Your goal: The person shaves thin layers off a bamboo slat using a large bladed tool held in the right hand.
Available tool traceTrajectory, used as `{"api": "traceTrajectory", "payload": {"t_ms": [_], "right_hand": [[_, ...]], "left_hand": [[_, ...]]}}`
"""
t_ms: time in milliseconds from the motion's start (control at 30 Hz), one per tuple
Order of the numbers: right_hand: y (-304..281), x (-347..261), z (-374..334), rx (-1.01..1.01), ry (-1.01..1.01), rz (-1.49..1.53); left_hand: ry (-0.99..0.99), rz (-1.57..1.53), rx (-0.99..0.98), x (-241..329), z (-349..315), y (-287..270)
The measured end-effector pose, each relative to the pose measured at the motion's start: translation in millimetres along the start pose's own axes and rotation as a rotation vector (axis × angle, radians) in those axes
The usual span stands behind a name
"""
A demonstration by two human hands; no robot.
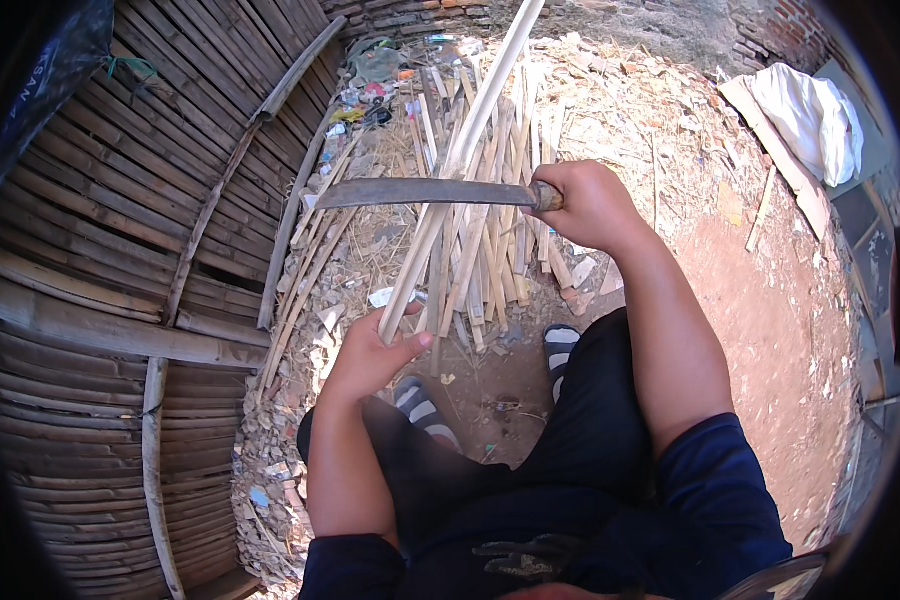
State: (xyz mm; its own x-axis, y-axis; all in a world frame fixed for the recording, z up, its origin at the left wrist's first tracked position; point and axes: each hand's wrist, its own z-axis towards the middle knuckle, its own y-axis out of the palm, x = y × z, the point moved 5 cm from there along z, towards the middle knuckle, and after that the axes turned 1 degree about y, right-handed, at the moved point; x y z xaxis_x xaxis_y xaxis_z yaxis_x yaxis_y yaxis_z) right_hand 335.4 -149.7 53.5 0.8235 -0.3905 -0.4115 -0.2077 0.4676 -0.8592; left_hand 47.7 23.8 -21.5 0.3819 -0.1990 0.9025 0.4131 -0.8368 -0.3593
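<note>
My right hand [592,203] is wrapped around the wooden handle of a machete [425,193]. Its long dark blade points left and lies level across a pale split bamboo strip [483,110]. Whether the edge touches the strip or hovers just over it, I cannot tell. In my left hand [367,352] is the near end of that strip, the fingers partly hidden beneath it and the thumb out to the right. From there the strip slants away, far and to the right, above a pile of cut bamboo pieces [490,255] on the ground.
A bamboo slat wall [90,215] stands close on the left. Low brick walling [410,15] runs along the back. Rubble, straw and litter [370,90] surround the pile. A white sack [808,118] and a board [780,160] lie at the far right. My sandalled feet [422,408] are near the pile.
</note>
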Motion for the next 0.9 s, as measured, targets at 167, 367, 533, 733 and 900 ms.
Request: {"api": "traceTrajectory", "payload": {"t_ms": [167, 367, 533, 733, 900], "right_hand": [[12.2, -31.3, -6.7, -0.063, -0.179, -0.066], [17.0, -46.2, -5.7, -0.095, -0.190, -0.074], [-4.8, -4.8, 1.1, -0.009, 0.035, -0.035], [8.3, -28.5, -7.8, -0.045, -0.158, -0.096], [18.3, -52.0, -10.5, -0.078, -0.303, -0.086]], "left_hand": [[-0.055, 0.044, -0.020, -0.1, -1.4, -1.8], [-0.053, 0.067, -0.024, 2.3, -3.9, -3.4], [0.055, 0.016, -0.013, 2.2, 0.5, 5.5], [-0.063, 0.067, -0.019, -2.8, -0.5, -1.9], [-0.030, 0.100, 0.003, -0.6, -1.6, -2.7]]}}
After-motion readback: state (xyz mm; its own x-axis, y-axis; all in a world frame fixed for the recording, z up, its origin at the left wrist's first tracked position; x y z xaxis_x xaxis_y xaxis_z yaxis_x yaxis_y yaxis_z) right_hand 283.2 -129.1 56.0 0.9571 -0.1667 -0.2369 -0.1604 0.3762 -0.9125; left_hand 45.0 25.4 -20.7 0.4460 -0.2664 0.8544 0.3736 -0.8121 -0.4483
